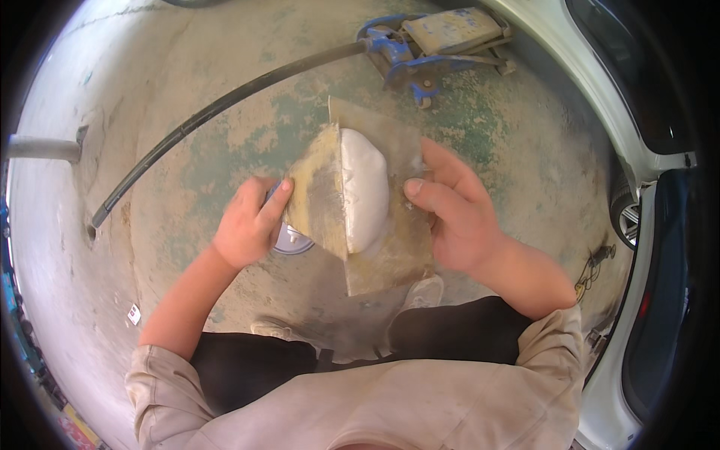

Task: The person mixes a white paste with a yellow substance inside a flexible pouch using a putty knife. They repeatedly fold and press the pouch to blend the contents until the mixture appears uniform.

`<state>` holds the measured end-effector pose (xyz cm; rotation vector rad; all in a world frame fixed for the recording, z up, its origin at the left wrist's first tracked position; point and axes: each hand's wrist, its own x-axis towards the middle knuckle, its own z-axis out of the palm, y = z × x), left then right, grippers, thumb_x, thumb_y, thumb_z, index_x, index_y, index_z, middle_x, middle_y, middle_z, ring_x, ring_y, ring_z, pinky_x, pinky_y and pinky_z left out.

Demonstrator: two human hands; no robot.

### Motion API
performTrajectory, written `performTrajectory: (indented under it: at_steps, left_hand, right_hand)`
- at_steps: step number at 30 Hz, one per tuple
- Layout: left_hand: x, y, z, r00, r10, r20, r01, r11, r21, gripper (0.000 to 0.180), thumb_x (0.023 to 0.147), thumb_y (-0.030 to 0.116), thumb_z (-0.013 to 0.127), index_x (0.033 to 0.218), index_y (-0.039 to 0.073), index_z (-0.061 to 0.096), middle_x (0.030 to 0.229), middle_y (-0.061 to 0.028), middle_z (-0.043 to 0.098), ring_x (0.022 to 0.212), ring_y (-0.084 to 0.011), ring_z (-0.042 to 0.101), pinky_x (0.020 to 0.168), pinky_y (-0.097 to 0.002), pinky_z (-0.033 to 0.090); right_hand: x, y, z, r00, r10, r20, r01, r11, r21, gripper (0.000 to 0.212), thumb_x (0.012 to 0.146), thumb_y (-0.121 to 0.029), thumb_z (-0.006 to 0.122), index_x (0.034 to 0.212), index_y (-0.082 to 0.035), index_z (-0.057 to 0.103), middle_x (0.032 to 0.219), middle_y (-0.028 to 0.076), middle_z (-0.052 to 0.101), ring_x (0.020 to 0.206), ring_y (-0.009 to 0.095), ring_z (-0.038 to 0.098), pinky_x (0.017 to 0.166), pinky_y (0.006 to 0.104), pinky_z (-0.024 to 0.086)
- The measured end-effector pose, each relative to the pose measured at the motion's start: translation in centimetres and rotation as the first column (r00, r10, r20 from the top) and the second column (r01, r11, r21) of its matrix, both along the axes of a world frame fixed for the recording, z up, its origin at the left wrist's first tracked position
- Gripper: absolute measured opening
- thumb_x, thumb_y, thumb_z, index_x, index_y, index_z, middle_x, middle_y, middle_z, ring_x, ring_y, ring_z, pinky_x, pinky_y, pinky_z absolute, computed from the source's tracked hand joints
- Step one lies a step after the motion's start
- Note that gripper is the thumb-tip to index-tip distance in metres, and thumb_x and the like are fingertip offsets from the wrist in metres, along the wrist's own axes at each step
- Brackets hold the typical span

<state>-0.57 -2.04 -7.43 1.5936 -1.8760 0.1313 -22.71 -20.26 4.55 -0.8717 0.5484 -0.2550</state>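
Note:
My left hand [251, 217] is closed round the narrow end of a wide putty knife [315, 187], whose yellowish, smeared blade flares toward the middle. The blade's straight edge meets a thick mound of white putty [365, 191]. That mound lies on a flat, dirty, squarish mixing board [405, 247]. Gripping the board's right edge, my right hand [457, 206] has its thumb on top and its fingers mostly hidden beneath. Partly covered by the knife and my left hand, a round whitish container [292, 241] shows below them.
A blue floor jack [427, 49] stands on the worn green-grey floor [262, 142], its long black handle [225, 101] reaching left. A white car [626, 90] curves along the right side, with a wheel [625, 214] beyond. A pale pipe [45, 148] juts in at left.

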Motion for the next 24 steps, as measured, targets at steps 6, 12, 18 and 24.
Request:
performTrajectory:
  at_steps: [6, 12, 18, 24]
  left_hand:
    - [0.7, 0.2, 0.7, 0.998, 0.046, 0.050, -0.048, 0.998, 0.045, 0.073, 0.072, -0.008, 0.063, 0.141, 0.013, 0.048, 0.105, -0.0155, 0.057, 0.083, -0.0330, 0.057, 0.073, -0.0407, 0.050]
    - [1.5, 0.3, 0.4, 0.958, -0.067, 0.279, -0.049, 0.920, 0.388, 0.083, 0.071, -0.006, 0.063, 0.147, 0.020, 0.042, 0.108, -0.0137, 0.056, 0.089, -0.0329, 0.057, 0.074, -0.0402, 0.049]
    - [0.9, 0.8, 1.6, 0.679, 0.536, -0.502, -0.093, 0.741, 0.665, 0.039, 0.097, 0.013, 0.050, 0.136, 0.006, 0.047, 0.083, -0.0116, 0.058, 0.070, -0.0263, 0.058, 0.068, -0.0347, 0.050]
    - [-0.5, 0.8, 6.4, -0.013, 0.406, -0.914, 0.491, 0.799, 0.348, 0.032, 0.105, 0.032, 0.040, 0.110, 0.001, 0.048, 0.076, -0.0076, 0.057, 0.059, -0.0166, 0.059, 0.054, -0.0282, 0.046]
  right_hand:
    - [0.3, -0.4, 0.0, 1.000, -0.007, 0.029, 0.004, 0.995, 0.099, 0.044, 0.095, -0.006, 0.053, 0.138, -0.001, 0.046, 0.099, 0.002, 0.065, 0.079, 0.003, 0.057, 0.065, 0.0194, 0.043]
    - [-0.4, -1.6, -1.2, 0.980, -0.001, 0.200, -0.002, 1.000, 0.013, 0.047, 0.097, -0.002, 0.048, 0.143, -0.001, 0.040, 0.113, 0.008, 0.067, 0.092, 0.009, 0.065, 0.074, 0.0231, 0.053]
    - [0.4, -3.6, -0.5, 0.956, -0.148, 0.255, 0.172, 0.982, -0.077, 0.048, 0.099, -0.007, 0.048, 0.145, -0.001, 0.035, 0.116, 0.011, 0.065, 0.096, 0.018, 0.069, 0.072, 0.0307, 0.062]
    - [0.3, -6.2, -2.1, 0.942, -0.310, 0.130, 0.335, 0.836, -0.434, 0.045, 0.100, -0.010, 0.050, 0.143, -0.005, 0.039, 0.124, 0.009, 0.061, 0.100, 0.021, 0.067, 0.083, 0.0373, 0.058]
